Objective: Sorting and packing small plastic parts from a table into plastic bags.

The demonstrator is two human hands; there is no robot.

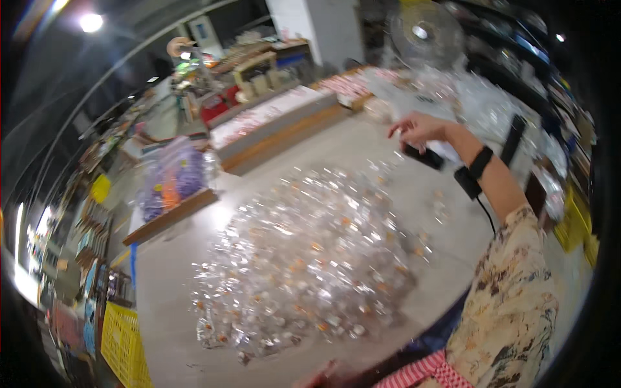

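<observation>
A broad heap of small clear plastic packets (310, 258), with white and orange bits inside, covers the middle of the table. My right arm reaches over the far right side. My right hand (424, 129) hangs there with its fingers apart and loosely bent, and nothing shows in them. Just below it is a dark oblong object (424, 157); whether they touch I cannot tell. A black strap with a black box (467, 183) and cable is on my right wrist. My left hand (323, 376) shows only as a blur at the lower edge, its fingers unreadable.
A long wooden-sided tray (278, 139) stands at the back. To its left, a bag of purple and orange pieces (173, 181) sits behind a wooden strip (171, 216). Clear plastic bags (485, 103) and a fan (427, 35) are at back right. Yellow crates (123, 343) flank the table.
</observation>
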